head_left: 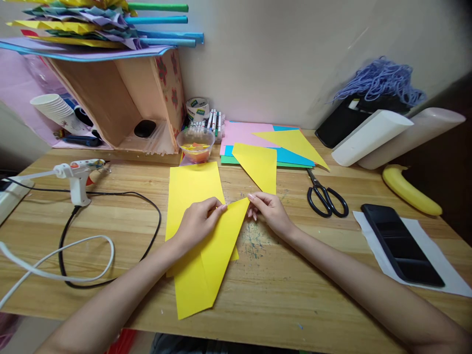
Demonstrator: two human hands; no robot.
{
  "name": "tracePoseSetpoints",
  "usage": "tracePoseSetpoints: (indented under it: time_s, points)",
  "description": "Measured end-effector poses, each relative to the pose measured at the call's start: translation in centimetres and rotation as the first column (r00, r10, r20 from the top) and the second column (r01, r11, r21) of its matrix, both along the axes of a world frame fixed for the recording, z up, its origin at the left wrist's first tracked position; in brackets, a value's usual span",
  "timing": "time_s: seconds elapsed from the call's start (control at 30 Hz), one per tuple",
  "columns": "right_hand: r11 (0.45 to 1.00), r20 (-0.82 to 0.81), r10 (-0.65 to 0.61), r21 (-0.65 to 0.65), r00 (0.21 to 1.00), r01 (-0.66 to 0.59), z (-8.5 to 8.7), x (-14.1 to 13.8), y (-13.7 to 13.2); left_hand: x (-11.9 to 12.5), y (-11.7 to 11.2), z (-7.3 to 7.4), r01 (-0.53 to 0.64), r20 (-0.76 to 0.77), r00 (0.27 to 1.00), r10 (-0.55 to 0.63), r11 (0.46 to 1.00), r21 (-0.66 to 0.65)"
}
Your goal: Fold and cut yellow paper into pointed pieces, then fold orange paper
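Note:
A yellow sheet of paper (221,250) with a slanted fold lies in front of me, overlapping another yellow sheet (191,184) on the wooden table. My left hand (199,221) pinches the folded sheet's upper edge between thumb and fingers. At its upper right corner, my right hand (271,211) grips the tip between thumb and index finger. Just beyond my hands is a yellow paper triangle (261,164), and a second yellow triangle (298,145) rests on a stack of coloured paper (239,135). Black-handled scissors (326,199) lie to the right.
On the left are a white glue gun (77,179) and looping cables (110,246). A cardboard box (143,98) stands behind, near a small plastic bowl (195,145). To the right lie a black phone (401,246), a banana (411,189) and paper rolls (372,137).

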State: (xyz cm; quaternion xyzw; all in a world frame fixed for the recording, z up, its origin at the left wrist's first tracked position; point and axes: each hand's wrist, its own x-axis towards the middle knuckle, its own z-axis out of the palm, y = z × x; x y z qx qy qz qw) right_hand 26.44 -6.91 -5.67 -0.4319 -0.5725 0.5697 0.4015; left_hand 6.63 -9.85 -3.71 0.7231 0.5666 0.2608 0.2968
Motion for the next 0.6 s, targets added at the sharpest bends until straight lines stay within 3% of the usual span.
tracePoseSetpoints:
  time_s: [0.1,0.2,0.3,0.5,0.6]
  points:
    - [0.996,-0.055,-0.033,-0.08,0.998,0.029,-0.11,-0.03,0.04,-0.19,0.14,0.03,0.012,-0.046,0.999,-0.012,1.0,-0.002]
    - [0.988,-0.066,0.048,-0.142,0.997,-0.057,-0.02,-0.13,0.0,-0.2,0.17,-0.09,-0.001,-0.046,0.999,0.002,1.0,0.006]
    - [0.975,-0.043,0.15,-0.158,0.988,-0.155,0.02,-0.26,-0.04,-0.04,0.07,-0.16,-0.006,-0.039,0.999,0.006,1.0,0.01]
    - [0.978,-0.062,0.137,-0.149,0.989,-0.145,-0.29,-0.18,0.15,0.24,-0.09,-0.19,0.003,0.003,1.0,-0.003,1.0,-0.012]
    - [0.964,-0.081,0.193,-0.171,0.978,-0.204,-0.15,-0.03,0.12,0.18,-0.09,-0.32,0.002,0.014,1.0,-0.002,1.0,-0.012]
